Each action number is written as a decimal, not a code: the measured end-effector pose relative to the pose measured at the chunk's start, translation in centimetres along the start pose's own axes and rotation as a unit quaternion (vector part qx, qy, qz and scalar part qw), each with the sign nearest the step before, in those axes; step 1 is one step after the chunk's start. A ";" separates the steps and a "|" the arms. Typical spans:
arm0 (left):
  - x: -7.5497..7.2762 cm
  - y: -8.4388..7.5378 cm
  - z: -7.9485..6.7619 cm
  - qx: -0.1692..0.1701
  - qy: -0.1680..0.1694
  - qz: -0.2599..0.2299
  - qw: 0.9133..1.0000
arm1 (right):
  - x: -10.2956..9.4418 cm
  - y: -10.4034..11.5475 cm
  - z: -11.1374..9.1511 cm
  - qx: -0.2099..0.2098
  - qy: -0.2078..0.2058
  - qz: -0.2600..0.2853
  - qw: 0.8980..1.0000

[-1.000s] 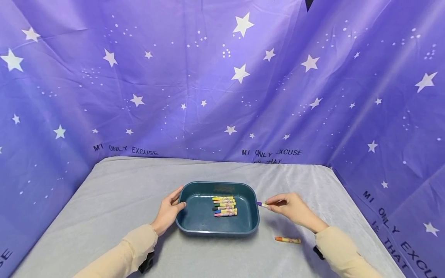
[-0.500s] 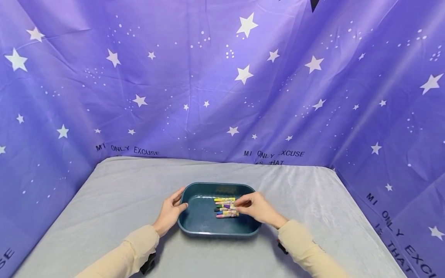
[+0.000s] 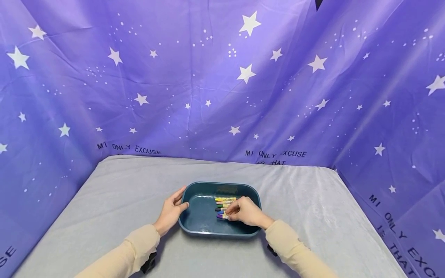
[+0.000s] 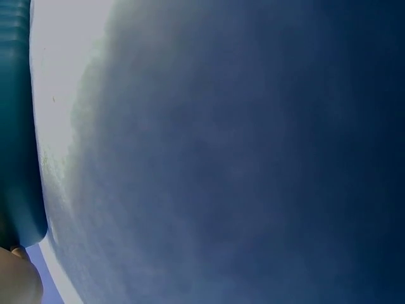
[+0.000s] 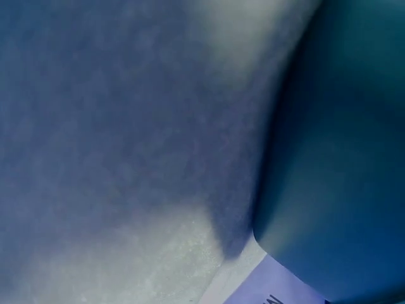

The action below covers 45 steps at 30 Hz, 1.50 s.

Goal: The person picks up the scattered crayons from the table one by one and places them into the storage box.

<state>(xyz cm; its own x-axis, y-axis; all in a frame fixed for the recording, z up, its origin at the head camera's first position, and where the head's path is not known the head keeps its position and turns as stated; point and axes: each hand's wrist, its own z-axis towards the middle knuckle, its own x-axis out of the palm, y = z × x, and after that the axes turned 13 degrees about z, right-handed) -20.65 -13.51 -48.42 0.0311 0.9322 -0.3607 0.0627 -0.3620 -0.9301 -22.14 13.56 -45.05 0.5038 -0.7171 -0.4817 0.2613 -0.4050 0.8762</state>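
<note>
A dark teal rectangular tray (image 3: 205,233) sits on the table, its outer wall also filling the left edge of the left wrist view and the right side of the right wrist view. My left hand (image 3: 169,211) grips its left rim, thumb over the edge. Inside the tray, my right hand (image 3: 247,212) pinches a purple crayon (image 3: 220,217) at the near end of a row. Yellow (image 3: 222,199), green (image 3: 220,205), black (image 3: 218,209) and blue (image 3: 219,212) crayon tips show in that row. Fingers cover the row's right part, and the pink crayon is hidden.
Grey cloth (image 3: 118,200) covers the table. A purple star-printed curtain (image 3: 194,85) encloses the back and both sides. The right sleeve (image 3: 292,247) covers the spot where an orange crayon lay earlier.
My right hand has carried the purple crayon leftward over the tray's right rim, then lower toward the near end of the row. The left hand has kept its grip on the rim.
</note>
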 end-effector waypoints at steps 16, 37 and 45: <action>0.2 0.0 -0.2 0.003 -0.001 -0.001 1.000 | 0.1 0.2 -0.5 0.003 -0.041 -0.024 0.999; 0.2 -0.2 -0.1 0.005 0.007 0.008 1.000 | -2.6 2.1 -2.4 -0.024 -0.080 0.080 0.993; 0.0 -0.1 0.0 0.008 0.005 0.017 1.000 | -5.1 1.9 -5.8 -0.002 -0.114 0.087 0.990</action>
<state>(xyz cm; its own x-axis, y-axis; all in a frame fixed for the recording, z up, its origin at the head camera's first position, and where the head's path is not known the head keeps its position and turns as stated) -20.61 -13.49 -48.33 0.0435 0.9195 -0.3906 0.0445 -0.3924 -0.9187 -19.42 19.71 -40.84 0.3432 -0.8851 -0.3143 0.1897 -0.2624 0.9461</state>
